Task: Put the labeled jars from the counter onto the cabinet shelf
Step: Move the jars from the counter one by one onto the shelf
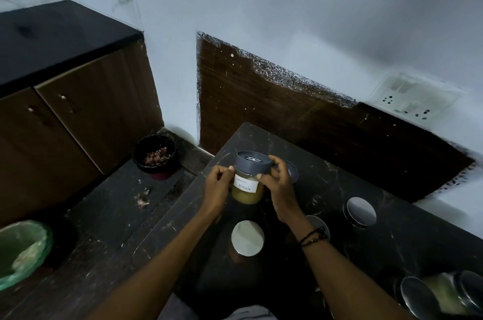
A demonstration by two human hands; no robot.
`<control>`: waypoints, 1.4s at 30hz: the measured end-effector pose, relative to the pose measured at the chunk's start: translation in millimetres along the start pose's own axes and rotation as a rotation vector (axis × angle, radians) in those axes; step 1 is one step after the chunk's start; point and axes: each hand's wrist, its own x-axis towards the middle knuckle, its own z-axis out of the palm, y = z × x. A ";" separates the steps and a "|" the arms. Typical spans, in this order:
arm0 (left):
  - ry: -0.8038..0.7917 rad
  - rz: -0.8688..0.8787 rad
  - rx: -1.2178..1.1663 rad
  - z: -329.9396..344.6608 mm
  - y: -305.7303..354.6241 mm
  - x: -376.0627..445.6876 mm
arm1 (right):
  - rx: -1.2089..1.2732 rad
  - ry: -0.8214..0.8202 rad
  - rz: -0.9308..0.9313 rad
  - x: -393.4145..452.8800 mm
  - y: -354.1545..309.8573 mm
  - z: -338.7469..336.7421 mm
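- Centre of frame: labelled jar (pixel 248 183) with grey lid, yellow contents, held above the dark desk (pixel 392 228); left hand (pixel 217 189) fingers curled against its side; right hand (pixel 279 189) fingers wrapped round it below the lid
- Lower right: metal-lidded jars (pixel 362 212) standing on the desk

Jar (pixel 248 183) above counter (pixel 392 228), between hands; lidded jars (pixel 360 211) right; bins (pixel 155 155) left.
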 end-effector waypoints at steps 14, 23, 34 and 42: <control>-0.034 0.329 -0.075 32.1 122.9 17.3 | 0.051 0.120 -0.305 15.0 -112.1 -5.5; -0.056 0.585 -0.155 73.5 261.5 10.4 | -0.017 0.117 -0.600 13.5 -247.2 -11.7; -0.010 0.949 -0.170 99.0 403.1 -31.8 | -0.326 0.374 -0.960 -17.7 -399.9 -9.5; -0.049 1.010 -0.144 129.2 507.6 -21.6 | -0.340 0.558 -1.032 13.2 -493.6 -15.9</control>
